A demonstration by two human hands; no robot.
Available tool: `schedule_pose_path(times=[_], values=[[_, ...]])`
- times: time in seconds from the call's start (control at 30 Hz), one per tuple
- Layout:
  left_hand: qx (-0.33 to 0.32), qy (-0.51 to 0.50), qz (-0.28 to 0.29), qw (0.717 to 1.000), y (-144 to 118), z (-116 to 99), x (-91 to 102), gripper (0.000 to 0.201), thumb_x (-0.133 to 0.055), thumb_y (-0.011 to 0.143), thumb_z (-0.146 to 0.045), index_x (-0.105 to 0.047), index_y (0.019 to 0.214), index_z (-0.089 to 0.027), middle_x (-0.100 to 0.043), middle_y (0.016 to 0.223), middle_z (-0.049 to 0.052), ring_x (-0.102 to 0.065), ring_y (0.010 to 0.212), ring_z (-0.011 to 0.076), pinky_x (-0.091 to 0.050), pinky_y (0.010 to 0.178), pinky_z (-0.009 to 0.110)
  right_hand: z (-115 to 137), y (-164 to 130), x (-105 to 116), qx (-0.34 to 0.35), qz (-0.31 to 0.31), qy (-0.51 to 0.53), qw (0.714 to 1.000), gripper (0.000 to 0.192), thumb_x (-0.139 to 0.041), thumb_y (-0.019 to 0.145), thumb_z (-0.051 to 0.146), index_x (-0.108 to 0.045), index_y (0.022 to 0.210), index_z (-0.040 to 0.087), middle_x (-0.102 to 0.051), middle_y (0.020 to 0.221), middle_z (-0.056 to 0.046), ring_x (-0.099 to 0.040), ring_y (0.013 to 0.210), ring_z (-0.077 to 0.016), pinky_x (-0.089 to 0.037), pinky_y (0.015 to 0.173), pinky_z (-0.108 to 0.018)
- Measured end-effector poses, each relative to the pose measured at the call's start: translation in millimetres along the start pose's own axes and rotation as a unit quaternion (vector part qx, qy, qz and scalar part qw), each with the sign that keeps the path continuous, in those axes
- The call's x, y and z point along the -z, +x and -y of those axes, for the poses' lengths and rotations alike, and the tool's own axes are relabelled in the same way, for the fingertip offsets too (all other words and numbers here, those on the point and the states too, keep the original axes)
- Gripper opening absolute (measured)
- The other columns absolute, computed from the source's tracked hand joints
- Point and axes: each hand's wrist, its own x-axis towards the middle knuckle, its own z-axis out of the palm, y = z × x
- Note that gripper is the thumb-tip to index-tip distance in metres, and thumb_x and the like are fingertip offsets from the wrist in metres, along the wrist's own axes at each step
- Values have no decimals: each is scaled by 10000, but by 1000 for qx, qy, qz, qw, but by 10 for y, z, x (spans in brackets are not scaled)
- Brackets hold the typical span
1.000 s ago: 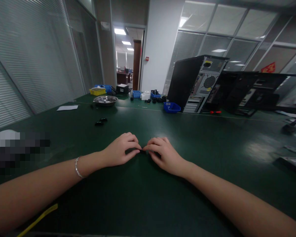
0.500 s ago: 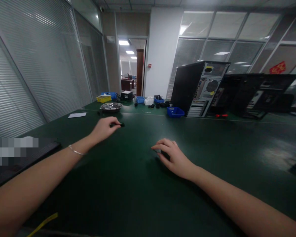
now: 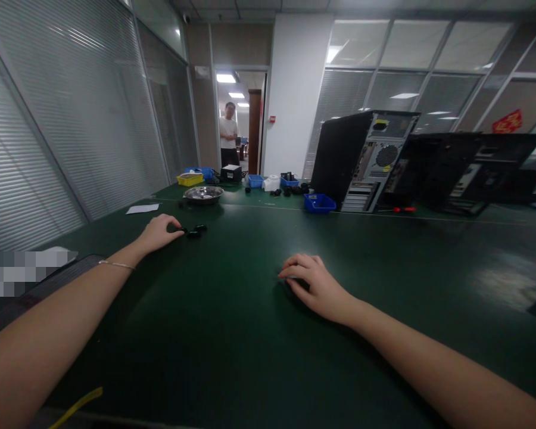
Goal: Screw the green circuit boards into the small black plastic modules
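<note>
The left hand (image 3: 159,233) now lies far out on the left of the green tabletop (image 3: 232,357), its fingertips beside a small cluster of black parts (image 3: 194,231). Half a second ago the same hand held one such black piece pinched a little farther off and to the right; a second ago both hands were together at the near centre, working a tiny dark piece between their fingertips. The piece it carried seems to have been laid down with the others, since the fingers now rest loosely curled and I see nothing pinched between them: the left grip looks released, though its thumb side is partly hidden.

The right hand (image 3: 315,286) has hardly moved in the last half second. It rests palm down on the near centre of the tabletop with fingers bent over something dark beneath them; whether it grasps a part or merely covers a shadow I cannot tell.

So, as a judgement, one piece has just joined the pile at far left and the hands have separated.

Farther off stand a metal bowl (image 3: 203,193), a yellow bin (image 3: 190,179), blue bins (image 3: 319,204), a computer case (image 3: 361,161) and a red-handled screwdriver (image 3: 399,209). A person (image 3: 228,140) now stands in the far doorway, absent in the earlier views.
</note>
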Motion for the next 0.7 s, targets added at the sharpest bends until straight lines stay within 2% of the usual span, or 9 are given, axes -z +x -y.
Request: schedule_pose_path(times=[0.13,0.27,0.43,0.53,0.6,0.7], values=[[-58,8,-17,998,-17,-143,65,314,-606,967,-297,-572,1243,-150,-588,1257,110,-620,1068,264,-539,888,467,14,-2,24,1,-1,0,1000,241,-535,925,120,-677,1081,236,-629,1141,-78,-573,1075,-249,-386,923,-440],[-131,4,23,991,-47,-303,47,307,-607,967,-297,-579,1235,-151,-592,1252,108,-621,1068,263,-538,890,467,26,3,29,-1,1,4,1000,242,-535,928,119,-677,1079,242,-628,1138,-78,-574,1069,-253,-402,918,-451],[-172,-11,60,983,-96,-487,87,296,-606,968,-291,-581,1226,-148,-601,1231,105,-630,1043,254,-548,872,454,14,3,36,5,15,16,1000,270,-541,920,99,-663,1121,231,-589,1180,-84,-565,1096,-236,-449,949,-423],[-220,-49,87,970,-202,-799,152,289,-606,967,-291,-585,1216,-145,-609,1212,102,-636,1021,247,-553,857,443,-1,-15,58,7,31,20,999,333,-561,893,63,-647,1165,236,-548,1244,-79,-551,1145,-215,-473,974,-361],[-270,-86,111,953,-336,-1120,183,269,-609,965,-287,-595,1192,-142,-614,1195,98,-636,1015,244,-551,857,441,-20,-34,73,-3,35,16,999,386,-587,880,63,-615,1223,239,-521,1293,-81,-542,1168,-215,-480,983,-351],[-346,-144,150,915,-609,-1640,190,176,-616,946,-202,-626,1113,-147,-615,1152,73,-618,1032,232,-529,891,420,-68,-62,81,-38,28,1,999,396,-622,904,133,-557,1287,209,-539,1289,-99,-574,1123,-234,-504,955,-404]])
